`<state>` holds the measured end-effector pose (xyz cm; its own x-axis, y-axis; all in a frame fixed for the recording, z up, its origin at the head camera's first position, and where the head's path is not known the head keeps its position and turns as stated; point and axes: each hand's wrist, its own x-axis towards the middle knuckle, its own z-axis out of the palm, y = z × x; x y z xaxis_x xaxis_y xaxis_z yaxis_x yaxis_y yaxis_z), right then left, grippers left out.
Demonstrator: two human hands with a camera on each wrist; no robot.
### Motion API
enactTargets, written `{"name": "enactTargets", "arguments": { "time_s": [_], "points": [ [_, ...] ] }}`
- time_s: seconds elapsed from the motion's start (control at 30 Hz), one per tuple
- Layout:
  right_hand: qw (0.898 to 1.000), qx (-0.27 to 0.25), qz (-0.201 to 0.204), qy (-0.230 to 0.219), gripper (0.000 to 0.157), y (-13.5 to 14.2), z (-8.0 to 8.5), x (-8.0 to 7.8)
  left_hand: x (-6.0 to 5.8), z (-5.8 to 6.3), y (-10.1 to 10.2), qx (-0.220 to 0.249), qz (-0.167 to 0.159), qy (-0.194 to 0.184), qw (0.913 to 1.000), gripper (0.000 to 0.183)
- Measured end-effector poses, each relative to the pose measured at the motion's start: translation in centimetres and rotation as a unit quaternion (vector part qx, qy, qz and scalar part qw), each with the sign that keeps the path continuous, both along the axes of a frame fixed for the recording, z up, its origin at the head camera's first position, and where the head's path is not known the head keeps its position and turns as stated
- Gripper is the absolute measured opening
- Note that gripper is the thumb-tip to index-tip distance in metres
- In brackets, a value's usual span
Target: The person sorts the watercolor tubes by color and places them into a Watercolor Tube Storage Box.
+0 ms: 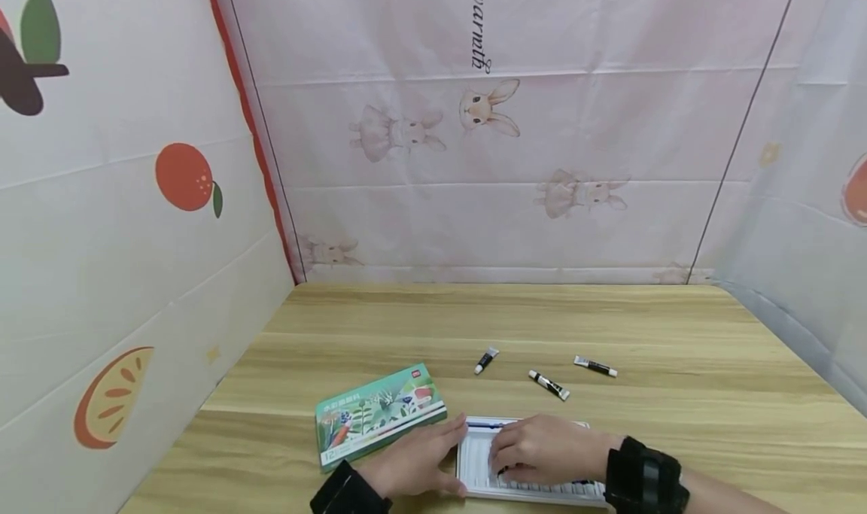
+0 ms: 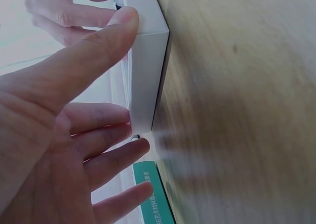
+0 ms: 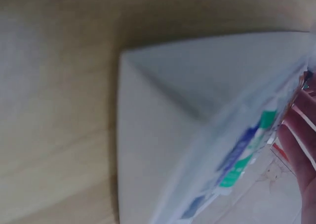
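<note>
A white box with a row of small paint tubes lies near the table's front. My left hand rests against its left end, thumb at the near corner and index finger at the far corner; in the left wrist view the fingers are nearly straight. My right hand reaches into the box from the right, its fingers bent down and pinching a small dark paint tube, mostly hidden by the fingers. In the right wrist view, blue and green tube labels show inside the box.
A green illustrated paint box lies left of the white box. Beyond the white box are three loose tubes: one short, one in the middle and one at right. Printed cloths stand behind and beside the table.
</note>
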<state>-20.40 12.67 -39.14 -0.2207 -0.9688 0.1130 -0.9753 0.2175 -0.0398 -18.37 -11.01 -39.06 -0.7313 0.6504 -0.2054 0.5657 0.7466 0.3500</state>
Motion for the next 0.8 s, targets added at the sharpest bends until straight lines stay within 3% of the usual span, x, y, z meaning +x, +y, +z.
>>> {"name": "enactTargets", "arguments": {
  "time_s": [0.4, 0.8],
  "points": [
    [0.999, -0.011, -0.036, -0.024, 0.013, -0.59, -0.12, 0.12, -0.04, -0.19, -0.25, 0.016, -0.013, 0.009, 0.9998, 0.081],
    [0.999, -0.005, -0.037, -0.031, 0.021, -0.13, -0.14, 0.31, 0.05, -0.18, -0.34, 0.011, -0.015, 0.015, 0.9997, 0.082]
  ]
}}
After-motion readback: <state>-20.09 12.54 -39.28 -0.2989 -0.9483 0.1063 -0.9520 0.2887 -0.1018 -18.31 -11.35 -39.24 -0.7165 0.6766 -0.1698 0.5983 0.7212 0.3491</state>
